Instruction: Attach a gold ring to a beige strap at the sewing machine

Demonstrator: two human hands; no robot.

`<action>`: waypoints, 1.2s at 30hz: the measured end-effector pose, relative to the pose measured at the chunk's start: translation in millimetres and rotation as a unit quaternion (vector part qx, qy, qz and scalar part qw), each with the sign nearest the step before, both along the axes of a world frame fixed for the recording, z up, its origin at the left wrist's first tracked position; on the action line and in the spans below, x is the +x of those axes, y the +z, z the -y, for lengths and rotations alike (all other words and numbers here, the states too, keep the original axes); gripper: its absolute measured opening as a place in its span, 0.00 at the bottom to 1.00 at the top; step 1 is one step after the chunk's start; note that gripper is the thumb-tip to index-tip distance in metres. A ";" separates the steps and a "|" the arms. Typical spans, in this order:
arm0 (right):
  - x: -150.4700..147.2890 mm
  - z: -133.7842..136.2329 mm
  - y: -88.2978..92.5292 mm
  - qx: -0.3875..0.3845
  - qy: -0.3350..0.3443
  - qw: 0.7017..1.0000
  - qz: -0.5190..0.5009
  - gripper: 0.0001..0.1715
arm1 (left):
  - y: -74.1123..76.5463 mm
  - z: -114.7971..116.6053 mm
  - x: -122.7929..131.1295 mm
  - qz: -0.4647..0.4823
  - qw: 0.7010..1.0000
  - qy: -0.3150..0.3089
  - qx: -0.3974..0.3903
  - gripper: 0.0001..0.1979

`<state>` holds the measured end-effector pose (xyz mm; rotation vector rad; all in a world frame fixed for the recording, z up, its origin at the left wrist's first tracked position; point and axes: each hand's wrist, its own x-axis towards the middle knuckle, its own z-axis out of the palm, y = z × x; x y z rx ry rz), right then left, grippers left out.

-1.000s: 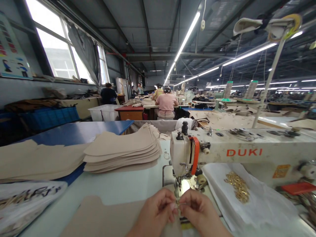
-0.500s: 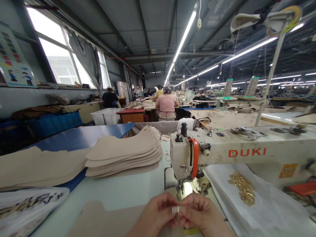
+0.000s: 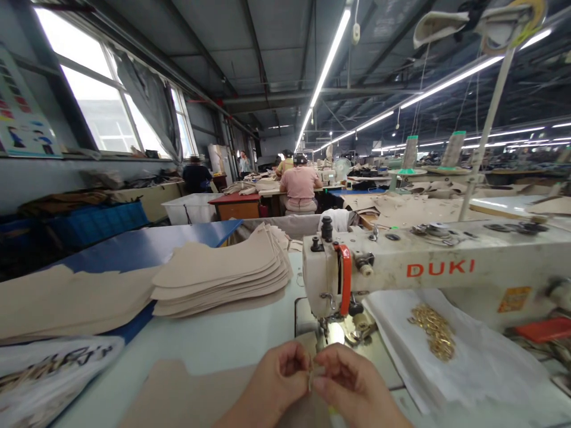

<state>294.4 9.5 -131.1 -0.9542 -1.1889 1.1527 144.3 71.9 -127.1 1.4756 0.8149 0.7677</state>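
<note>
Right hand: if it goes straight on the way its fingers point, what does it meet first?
The right hand points left, so it would first meet the left hand; their fingertips already nearly touch.

There is one view only — a camera worn on the person's head, looking forward and slightly down across the sewing table [image 3: 209, 342]. It sits close above the work: the left hand [image 3: 279, 380] and right hand [image 3: 350, 386] fill the bottom edge, meeting just in front of the sewing machine [image 3: 401, 270], which runs off to the right. The lens is wide — it takes in the roof lights overhead and the windows [image 3: 96, 101] at far left, with straight lines bowed near the edges. Down the room it faces the back of a seated co-worker [image 3: 300, 187] well beyond the stack of cut pieces [image 3: 223, 276].
</note>
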 end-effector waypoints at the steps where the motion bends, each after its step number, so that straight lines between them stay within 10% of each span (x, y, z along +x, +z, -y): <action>1: -1.1 0.5 0.5 0.020 -0.009 0.999 0.024 0.16 | 1.1 1.0 0.3 -0.005 1.000 0.009 0.012 0.06; 14: 14.5 10.0 19.1 0.113 -0.050 0.958 0.261 0.06 | 21.8 9.4 3.7 0.016 0.999 0.023 -0.017 0.08; 36: 6.0 6.3 1.1 0.057 -0.073 0.985 0.147 0.08 | 23.4 22.3 2.3 0.013 0.996 0.072 0.041 0.08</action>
